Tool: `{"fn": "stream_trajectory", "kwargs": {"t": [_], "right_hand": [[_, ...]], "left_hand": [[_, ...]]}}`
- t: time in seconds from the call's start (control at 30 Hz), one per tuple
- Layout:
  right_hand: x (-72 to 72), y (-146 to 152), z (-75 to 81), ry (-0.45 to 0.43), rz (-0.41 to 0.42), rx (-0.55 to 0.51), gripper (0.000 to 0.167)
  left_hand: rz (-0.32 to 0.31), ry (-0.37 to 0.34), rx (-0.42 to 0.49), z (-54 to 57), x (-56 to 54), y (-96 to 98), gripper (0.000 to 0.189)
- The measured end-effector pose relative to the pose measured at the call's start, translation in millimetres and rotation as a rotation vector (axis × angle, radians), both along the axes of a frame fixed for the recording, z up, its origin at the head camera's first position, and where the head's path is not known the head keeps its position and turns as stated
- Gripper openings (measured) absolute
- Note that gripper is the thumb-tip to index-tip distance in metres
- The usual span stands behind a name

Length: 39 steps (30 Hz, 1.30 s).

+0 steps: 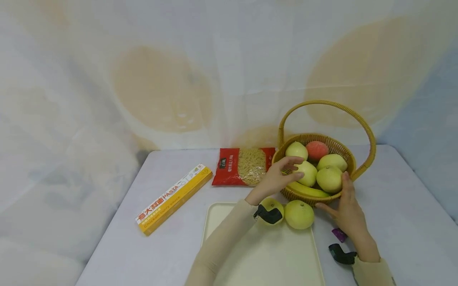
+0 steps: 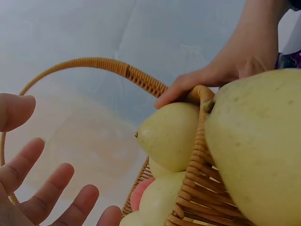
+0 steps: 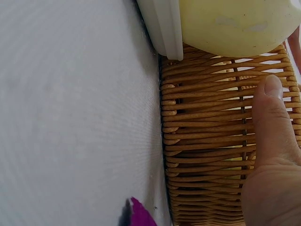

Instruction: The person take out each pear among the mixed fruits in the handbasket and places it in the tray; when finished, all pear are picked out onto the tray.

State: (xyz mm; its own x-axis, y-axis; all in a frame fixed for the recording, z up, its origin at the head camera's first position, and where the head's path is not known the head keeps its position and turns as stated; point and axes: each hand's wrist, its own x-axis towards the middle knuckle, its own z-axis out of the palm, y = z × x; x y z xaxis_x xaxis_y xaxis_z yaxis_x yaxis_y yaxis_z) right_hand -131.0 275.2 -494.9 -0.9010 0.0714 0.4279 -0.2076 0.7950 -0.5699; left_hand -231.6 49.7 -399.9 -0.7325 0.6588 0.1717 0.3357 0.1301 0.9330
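- Tan wickerwork forms the basket (image 3: 207, 141), an oval body with a wrapped arched handle (image 1: 325, 102), at the table's (image 1: 411, 198) right rear.
- Contents: smooth, rounded pale-green fruits (image 1: 329, 179), one red fruit (image 1: 317, 151), one curved yellow banana (image 1: 308, 190).
- Left hand (image 1: 276, 174): fingers spread, nothing held, at the basket's left side; contact with fruit cannot be told.
- Right hand (image 1: 350, 216): fingers and thumb extended against the basket's right side and front.
- Two round fruits (image 1: 299, 214) sit at the far end of the flat cream tray (image 1: 268, 258).
- Obstruction: left forearm crosses the tray; its wrist camera (image 1: 270, 214) partly covers one fruit.
- Surroundings: glossy red pasta bag (image 1: 243, 167), long yellow-white carton (image 1: 174, 198), small purple packet (image 1: 339, 234).
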Motion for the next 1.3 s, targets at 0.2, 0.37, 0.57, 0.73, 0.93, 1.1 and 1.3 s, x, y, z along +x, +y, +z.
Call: {"fn": "stream_trajectory", "kwargs": {"t": [0.2, 0.37, 0.57, 0.73, 0.93, 1.1, 1.3], "right_hand": [[-0.9, -0.9, 1.9, -0.021, -0.01, 0.012, 0.117], [-0.6, -0.7, 2.4, -0.036, -0.031, 0.025, 0.121], [-0.2, 0.0, 1.1, -0.023, -0.03, 0.028, 0.119], [-0.7, -0.4, 1.5, -0.03, -0.035, 0.03, 0.119], [-0.8, -1.2, -0.2, -0.03, -0.035, 0.032, 0.119], [-0.5, -1.1, -1.8, 0.004, -0.021, 0.027, 0.114], [-1.3, -0.5, -2.5, 0.039, -0.016, 0.03, 0.114]], "left_hand": [[0.039, -0.036, -0.058, 3.5, -18.5, 17.2, 0.042], [0.072, -0.067, -0.107, 6.6, -30.3, 31.0, 0.039], [0.085, -0.076, -0.142, 2.6, -38.7, 45.7, 0.04], [0.12, -0.063, -0.221, -8.0, -41.9, 54.6, 0.042], [0.139, -0.036, -0.315, -17.1, -42.9, 61.4, 0.041], [0.139, 0.073, -0.426, -18.7, -43.5, 67.5, 0.042], [0.129, 0.123, -0.5, -20.3, -44.2, 71.9, 0.046]]}}
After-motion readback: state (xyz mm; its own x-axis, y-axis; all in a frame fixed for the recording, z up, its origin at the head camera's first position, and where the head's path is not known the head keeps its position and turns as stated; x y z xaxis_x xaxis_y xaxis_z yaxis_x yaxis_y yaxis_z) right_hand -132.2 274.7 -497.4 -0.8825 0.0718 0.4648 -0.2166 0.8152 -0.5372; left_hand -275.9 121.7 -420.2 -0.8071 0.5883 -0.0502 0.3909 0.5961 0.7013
